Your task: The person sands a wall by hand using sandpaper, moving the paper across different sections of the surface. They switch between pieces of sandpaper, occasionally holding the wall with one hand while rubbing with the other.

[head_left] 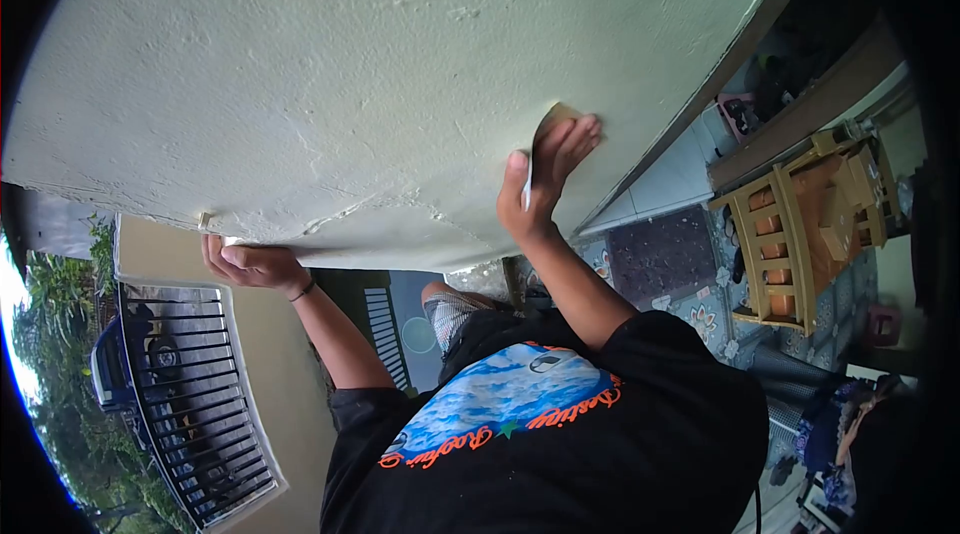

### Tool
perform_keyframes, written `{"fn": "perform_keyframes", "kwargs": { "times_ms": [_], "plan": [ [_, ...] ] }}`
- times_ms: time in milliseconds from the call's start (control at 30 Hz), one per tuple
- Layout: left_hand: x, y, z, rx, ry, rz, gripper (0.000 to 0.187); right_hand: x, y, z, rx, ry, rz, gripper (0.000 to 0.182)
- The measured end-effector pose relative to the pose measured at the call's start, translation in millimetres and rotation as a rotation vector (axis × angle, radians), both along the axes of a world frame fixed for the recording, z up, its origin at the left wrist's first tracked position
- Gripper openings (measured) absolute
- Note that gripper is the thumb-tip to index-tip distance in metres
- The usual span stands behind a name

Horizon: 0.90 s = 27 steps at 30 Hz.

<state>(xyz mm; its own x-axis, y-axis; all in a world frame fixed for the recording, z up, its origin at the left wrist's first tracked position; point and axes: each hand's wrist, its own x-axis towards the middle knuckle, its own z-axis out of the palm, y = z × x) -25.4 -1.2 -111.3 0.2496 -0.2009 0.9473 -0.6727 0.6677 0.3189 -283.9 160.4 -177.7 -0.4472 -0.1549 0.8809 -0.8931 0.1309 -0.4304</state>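
Note:
A pale, rough-plastered wall [330,84] with cracks and raised ridges fills the upper view. My right hand [545,184] is against it, with a thin bent sheet of sandpaper [562,114] between thumb and fingers. The sheet's tan face shows by the fingertips, and its edge sticks out near the thumb. My left hand [258,264], with a dark band at the wrist, grips the wall's lower left edge; its fingers are partly hidden. Close above those fingers, a small whitish piece [204,221] sticks out from the wall.
Wooden furniture with slats [780,244] stands on the tiled floor to the right, near a dark mat [662,254]. At left are a black metal railing [190,384] and a parked vehicle [115,364] beyond it. Assorted clutter [840,434] lies at lower right.

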Motion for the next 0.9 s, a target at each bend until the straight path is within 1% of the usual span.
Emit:
{"fn": "perform_keyframes", "kwargs": {
  "times_ms": [33,67,133,200,267,333,367,400,467,500,533,633,733,767,800,867,900],
  "plan": [
    [0.5,1.1,0.3,0.001,-0.020,-0.004,0.047,18.9,1.2,-30.6,0.158,0.017,0.032,0.064],
    [0.7,1.2,0.5,0.001,-0.037,-0.008,0.047,28.3,4.6,-47.9,0.231,-0.016,0.085,0.064],
    [-0.2,-3.4,-0.5,0.003,-0.028,-0.002,0.046,14.7,13.6,-27.5,0.130,-0.040,0.128,0.060],
    [0.7,1.6,-0.1,0.024,-0.033,-0.032,0.045,-20.2,14.1,9.4,-0.041,-0.078,0.040,0.058],
    [-2.7,1.2,0.6,0.004,-0.003,-0.014,0.044,-40.6,14.9,38.8,-0.140,-0.141,-0.018,0.059],
    [-4.4,2.5,1.7,-0.002,0.017,-0.025,0.044,-26.5,4.1,37.2,-0.168,-0.118,-0.039,0.060],
    [-3.4,2.3,1.8,-0.002,0.021,-0.024,0.044,-15.0,4.9,27.5,-0.075,-0.101,-0.005,0.061],
    [-1.6,1.9,1.6,0.002,0.006,-0.010,0.044,-2.4,2.7,15.9,-0.093,-0.060,0.055,0.060],
    [-1.8,4.1,1.1,0.003,-0.008,0.001,0.044,15.8,9.4,-10.0,0.080,-0.049,0.111,0.058],
    [-2.3,4.9,1.9,0.010,-0.007,-0.001,0.045,7.7,13.4,-10.1,0.058,-0.022,0.148,0.056],
    [-3.2,4.2,2.5,0.018,-0.005,0.000,0.045,-4.8,15.0,-1.7,0.023,0.002,0.127,0.057],
    [1.4,0.6,-0.7,0.001,-0.026,0.019,0.045,-33.5,20.2,40.4,-0.070,-0.171,0.010,0.060],
    [2.8,-1.6,-1.7,-0.012,-0.038,0.023,0.045,-13.2,3.5,35.2,-0.101,-0.130,-0.001,0.060],
    [2.2,-1.0,-1.6,-0.011,-0.034,0.015,0.045,-4.9,1.7,23.0,-0.092,-0.071,0.041,0.061],
    [0.3,-0.8,-0.5,-0.010,-0.014,0.008,0.045,5.9,5.5,11.7,-0.016,-0.049,0.098,0.061],
    [-1.1,1.5,-0.4,-0.012,0.002,-0.006,0.046,-0.7,16.2,-4.4,0.078,0.003,0.167,0.060],
    [-1.3,1.2,-0.1,-0.012,-0.005,-0.002,0.046,-11.0,18.1,0.7,0.039,0.002,0.128,0.059]
  ]
}}
